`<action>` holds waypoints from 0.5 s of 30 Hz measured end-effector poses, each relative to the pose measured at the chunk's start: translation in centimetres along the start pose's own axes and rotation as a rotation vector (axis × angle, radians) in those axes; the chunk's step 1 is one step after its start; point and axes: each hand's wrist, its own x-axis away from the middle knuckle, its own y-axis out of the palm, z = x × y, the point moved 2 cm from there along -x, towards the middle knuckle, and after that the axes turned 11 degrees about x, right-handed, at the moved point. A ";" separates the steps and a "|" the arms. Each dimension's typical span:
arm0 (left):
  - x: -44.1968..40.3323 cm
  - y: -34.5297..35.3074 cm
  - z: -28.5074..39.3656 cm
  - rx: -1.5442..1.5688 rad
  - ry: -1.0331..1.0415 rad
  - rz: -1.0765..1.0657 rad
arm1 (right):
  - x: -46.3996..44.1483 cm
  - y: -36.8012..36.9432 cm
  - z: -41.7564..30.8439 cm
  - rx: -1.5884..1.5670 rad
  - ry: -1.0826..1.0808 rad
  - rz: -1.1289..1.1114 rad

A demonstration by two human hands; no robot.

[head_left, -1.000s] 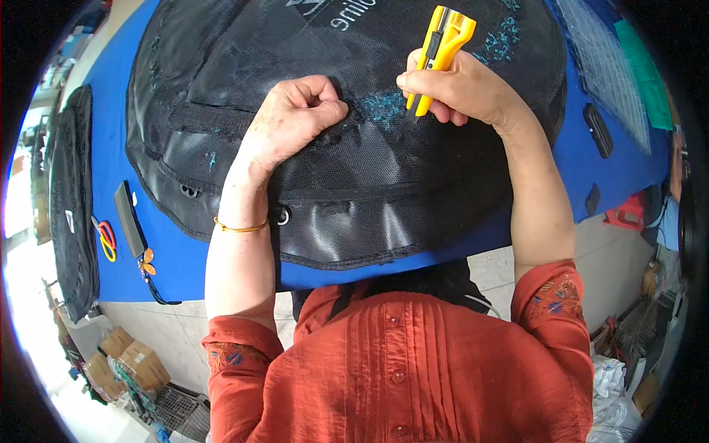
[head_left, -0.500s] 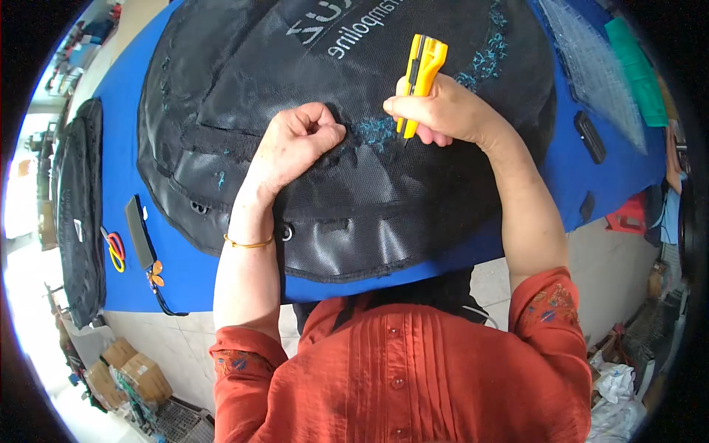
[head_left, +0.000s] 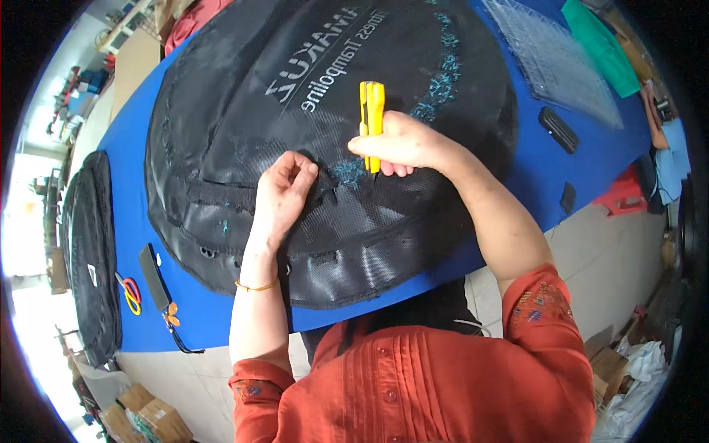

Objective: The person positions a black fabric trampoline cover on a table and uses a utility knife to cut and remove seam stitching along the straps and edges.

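A round black trampoline mat (head_left: 413, 66) with white lettering lies in front of me. In my right hand (head_left: 406, 144) is a yellow utility knife (head_left: 374, 111), upright, its dark tip down near the mat. My left hand (head_left: 282, 193) is closed in a pinch on the edge of a black fabric strip (head_left: 323, 183) along the mat's seam. Between the two hands lies a patch of blue thread scraps (head_left: 347, 174). More blue scraps (head_left: 443, 85) trail up the mat's right side.
A blue-covered table (head_left: 133, 199) carries the mat. On its left are a phone (head_left: 153, 277), scissors (head_left: 131, 295) and another folded black mat (head_left: 92, 258). To the right lie a black case (head_left: 558, 130), a clear plastic sheet (head_left: 554, 59) and a green sheet (head_left: 602, 48).
The view has shifted, showing more of the lettering. My left hand has loosened from a fist into a pinch at the strip. The knife stays in my right hand, tip near the mat.
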 end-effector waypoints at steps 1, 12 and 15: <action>0.0 0.2 0.1 -0.029 0.062 0.041 | 0.0 0.0 0.0 0.007 0.020 0.016; 2.9 4.0 9.9 -0.570 0.441 0.245 | 0.7 -0.2 -0.1 -0.035 -0.044 0.028; 5.0 6.4 14.0 -0.551 0.545 -0.001 | -0.1 0.2 0.5 -0.037 -0.001 0.033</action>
